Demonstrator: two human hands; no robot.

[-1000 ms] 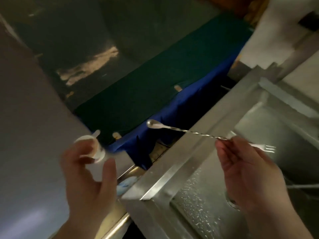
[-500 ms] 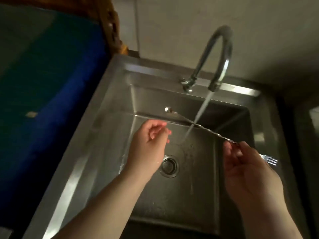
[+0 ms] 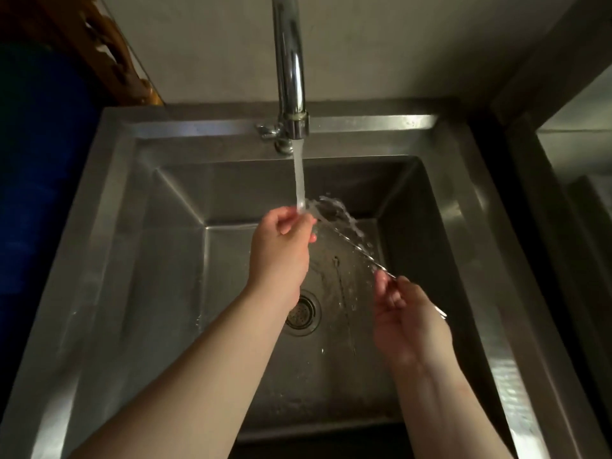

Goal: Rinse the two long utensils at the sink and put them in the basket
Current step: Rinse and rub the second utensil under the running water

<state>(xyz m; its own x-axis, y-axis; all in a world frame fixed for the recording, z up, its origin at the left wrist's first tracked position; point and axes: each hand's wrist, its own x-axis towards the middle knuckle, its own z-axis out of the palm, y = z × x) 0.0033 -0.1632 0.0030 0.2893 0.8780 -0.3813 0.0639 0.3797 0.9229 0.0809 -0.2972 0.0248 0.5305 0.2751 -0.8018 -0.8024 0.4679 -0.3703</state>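
Note:
A long twisted metal bar spoon (image 3: 359, 252) slants across the steel sink (image 3: 109, 226). My right hand (image 3: 407, 323) grips its lower end, where a small fork tip (image 3: 442, 314) pokes out past my fingers. My left hand (image 3: 281, 250) is pinched around its upper end, right under the running water (image 3: 299, 177), which splashes off to the right. On the basin floor a thin long line (image 3: 344, 303) may be a second utensil; I cannot tell. No basket is in view.
The chrome faucet (image 3: 291, 61) arches over the back rim, its spout above my left hand. The round drain (image 3: 303, 314) sits in the wet basin floor below my hands. A dark blue surface (image 3: 43, 193) lies left of the sink, and a steel counter (image 3: 576, 154) lies right.
My left hand has moved up under the water and closed on the spoon's upper end. The spoon has tilted more steeply. My view has shifted to look straight down into the sink.

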